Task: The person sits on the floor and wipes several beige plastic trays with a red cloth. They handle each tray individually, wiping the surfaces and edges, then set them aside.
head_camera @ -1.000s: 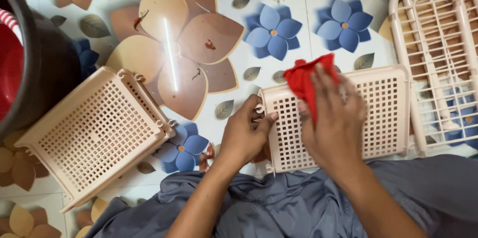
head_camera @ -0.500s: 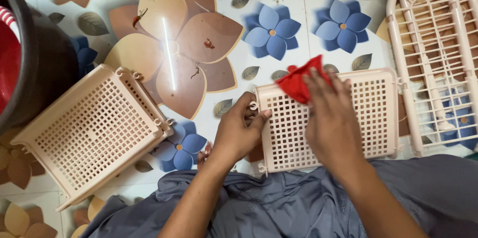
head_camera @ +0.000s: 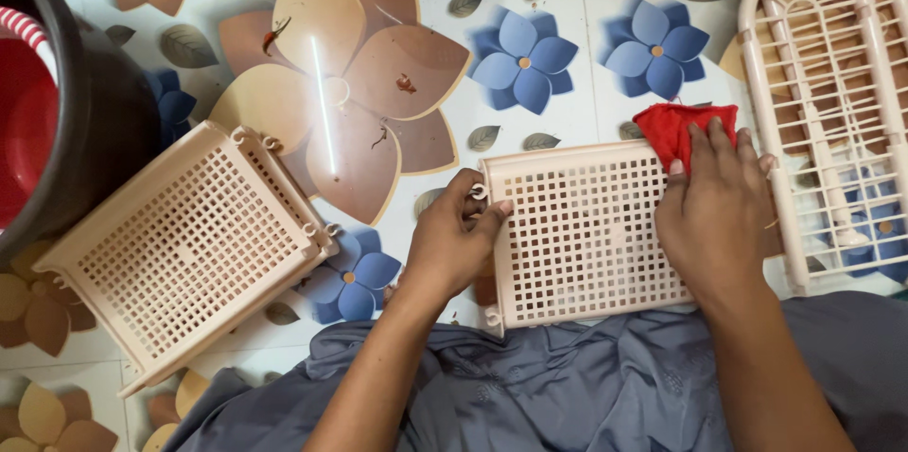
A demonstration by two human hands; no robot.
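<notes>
A beige perforated plastic tray [head_camera: 577, 234] lies on the floor against my lap. My left hand [head_camera: 454, 249] grips its left edge by a small corner ring. My right hand [head_camera: 719, 216] presses a red cloth [head_camera: 676, 126] flat on the tray's far right corner; the cloth sticks out beyond my fingertips.
A second beige perforated tray [head_camera: 184, 249] lies tilted at the left. A dark bucket with a red inside [head_camera: 66, 102] stands at the far left. An arched beige plastic rack frame [head_camera: 823, 83] lies at the right. The floor has a flower pattern. My grey clothing [head_camera: 549, 386] fills the bottom.
My right hand has slid the red cloth from the tray's upper middle to its upper right corner. The left hand has kept its grip on the left edge.
</notes>
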